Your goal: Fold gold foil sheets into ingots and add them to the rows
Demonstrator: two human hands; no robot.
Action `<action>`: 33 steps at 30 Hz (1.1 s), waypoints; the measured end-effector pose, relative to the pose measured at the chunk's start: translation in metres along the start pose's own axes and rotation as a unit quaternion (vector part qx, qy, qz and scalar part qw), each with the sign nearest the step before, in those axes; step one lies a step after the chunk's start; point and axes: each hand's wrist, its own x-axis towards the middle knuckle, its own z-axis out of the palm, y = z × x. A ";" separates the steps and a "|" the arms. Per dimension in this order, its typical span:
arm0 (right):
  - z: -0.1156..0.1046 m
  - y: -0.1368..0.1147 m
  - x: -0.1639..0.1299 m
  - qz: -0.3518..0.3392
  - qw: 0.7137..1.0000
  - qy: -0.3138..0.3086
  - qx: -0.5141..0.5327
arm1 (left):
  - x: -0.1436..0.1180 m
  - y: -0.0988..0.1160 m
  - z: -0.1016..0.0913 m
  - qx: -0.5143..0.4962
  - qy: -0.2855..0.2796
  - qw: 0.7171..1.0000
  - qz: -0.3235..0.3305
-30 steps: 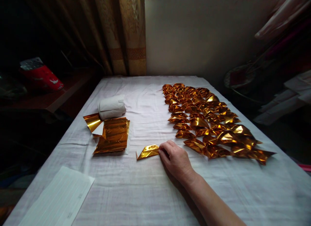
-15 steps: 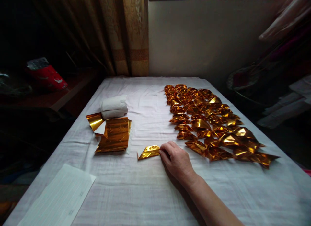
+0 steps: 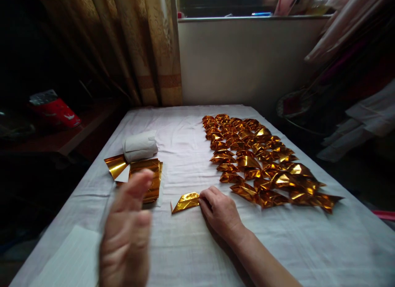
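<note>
On the cloth-covered counter (image 3: 191, 246), the right hand (image 3: 220, 211) still pinches the folded gold foil (image 3: 186, 201), while the left hand (image 3: 126, 233) has risen into view, open and empty.

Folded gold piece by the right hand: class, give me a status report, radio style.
Right hand flat on the cloth, fingertips on the folded gold piece. Left hand raised, open, blurred, holding nothing. Stack of gold sheets partly behind it. Nothing blocking the piece.
</note>
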 end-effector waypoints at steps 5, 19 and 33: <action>0.002 0.000 0.000 -0.004 1.000 0.007 -0.001 | -0.013 -0.031 0.059 0.081 -0.124 0.975 0.169; 0.002 0.001 -0.001 -0.020 1.000 0.006 -0.006 | -0.016 -0.050 0.067 0.076 -0.147 0.980 0.109; 0.000 0.001 0.000 -0.003 1.000 -0.012 0.002 | -0.021 -0.043 0.066 0.129 -0.175 0.968 0.126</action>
